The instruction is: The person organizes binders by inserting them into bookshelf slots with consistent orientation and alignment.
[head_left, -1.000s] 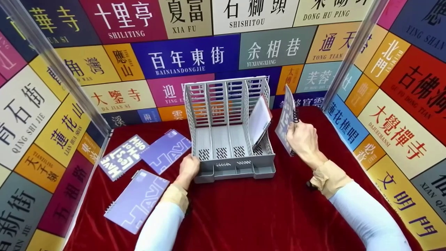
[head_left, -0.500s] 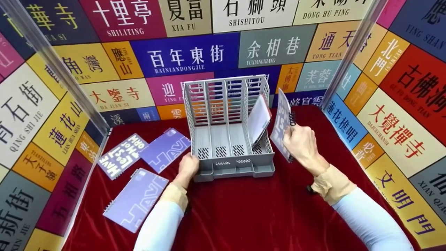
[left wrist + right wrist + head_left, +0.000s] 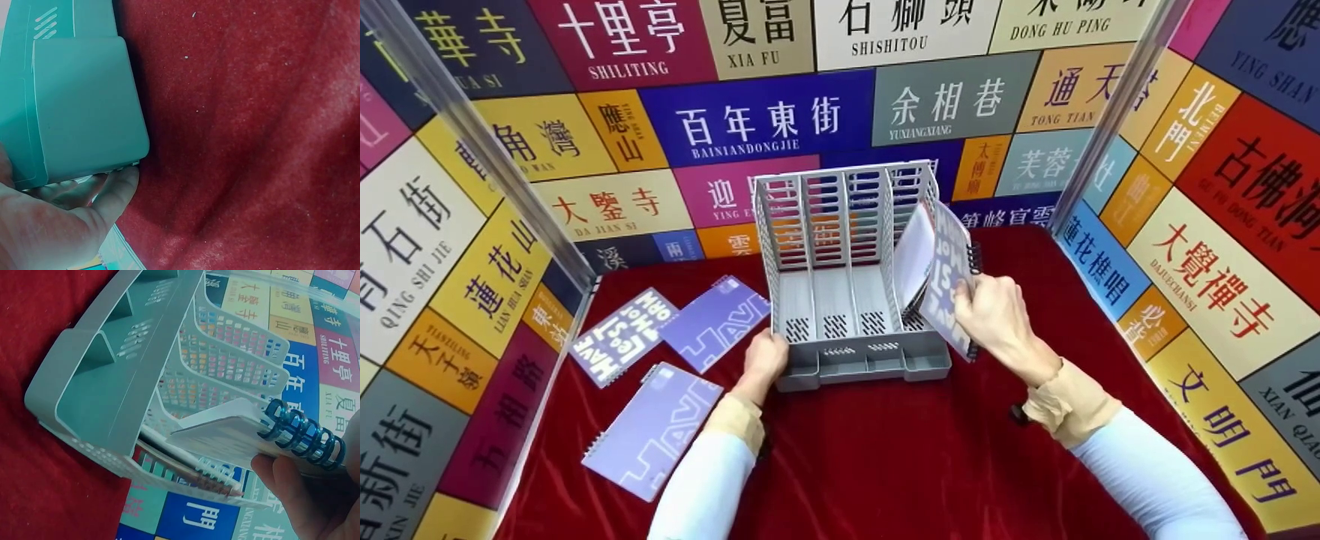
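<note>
A grey file organizer [image 3: 862, 349] with upright slatted dividers stands on the red cloth. My left hand [image 3: 766, 364] grips its front left corner; in the left wrist view the fingers [image 3: 115, 194] curl against the side of the front tray. My right hand [image 3: 997, 319] pinches a spiral notebook [image 3: 949, 281] by its coil-bound edge. That notebook is upright and overlaps the organizer's right compartment in the head view. Inside this compartment leans another notebook [image 3: 913, 251] with white pages showing. The right wrist view shows the held notebook's black coil [image 3: 306, 433] close above the organizer's side.
To the left lie two purple notebooks [image 3: 656, 431], one nearer and one farther back, beside a notebook with white lettering [image 3: 624, 337]. Panels printed with Chinese place names [image 3: 757, 120] wall the table at the back and both sides.
My right hand has brought the spiral notebook leftward and slightly down, from beside the organizer to its right compartment. The left hand has stayed on the organizer's corner.
</note>
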### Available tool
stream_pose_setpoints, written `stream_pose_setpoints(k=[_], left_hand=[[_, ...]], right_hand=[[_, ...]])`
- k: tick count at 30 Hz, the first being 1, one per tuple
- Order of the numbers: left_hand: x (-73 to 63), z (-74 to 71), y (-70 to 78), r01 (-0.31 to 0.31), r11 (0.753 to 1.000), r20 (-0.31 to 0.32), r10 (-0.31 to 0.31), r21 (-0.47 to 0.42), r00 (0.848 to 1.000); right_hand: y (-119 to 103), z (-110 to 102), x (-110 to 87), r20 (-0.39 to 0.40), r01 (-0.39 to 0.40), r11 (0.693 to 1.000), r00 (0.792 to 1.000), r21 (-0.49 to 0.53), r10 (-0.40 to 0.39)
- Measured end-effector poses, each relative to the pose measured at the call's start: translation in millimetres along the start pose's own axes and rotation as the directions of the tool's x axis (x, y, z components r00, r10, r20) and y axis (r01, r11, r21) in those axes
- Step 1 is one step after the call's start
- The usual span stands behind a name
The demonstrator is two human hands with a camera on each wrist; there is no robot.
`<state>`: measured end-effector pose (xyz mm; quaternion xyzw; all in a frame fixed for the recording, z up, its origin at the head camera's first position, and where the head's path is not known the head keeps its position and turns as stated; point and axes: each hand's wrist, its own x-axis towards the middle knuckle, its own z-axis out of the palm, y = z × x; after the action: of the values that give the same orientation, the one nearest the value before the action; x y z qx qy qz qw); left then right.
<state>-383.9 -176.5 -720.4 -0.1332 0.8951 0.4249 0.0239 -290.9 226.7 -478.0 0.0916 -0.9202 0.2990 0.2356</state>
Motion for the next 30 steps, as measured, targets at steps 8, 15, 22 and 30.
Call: stream_pose_setpoints(k=[8,15,22,30], left_hand=[[-6.4,-2.6,7.3,0.008,1.000,-0.008,-0.008,-0.012,1.000],[-18.9,-7.6,18.5,0.015,1.000,-0.036,-0.016,-0.019,0.999],[-17.9,-6.6,16.8,0.015,1.000,-0.045,-0.015,-0.005,0.999],[-6.0,-2.6,4.1,0.013,1.000,-0.002,-0.013,-0.015,1.000]], right_hand=[[-10.8,12.4,1.2,0.009,-0.010,0.999,1.000,0.047,0.010],[-18.4,27.8,8.0,0.008,-0.024,0.999,1.000,0.046,0.024],[-24.1,46.6,16.6,0.001,-0.069,0.997,0.998,0.041,0.069],[-26.7,68.6,25.9,0.005,-0.094,0.994,0.996,0.048,0.094]])
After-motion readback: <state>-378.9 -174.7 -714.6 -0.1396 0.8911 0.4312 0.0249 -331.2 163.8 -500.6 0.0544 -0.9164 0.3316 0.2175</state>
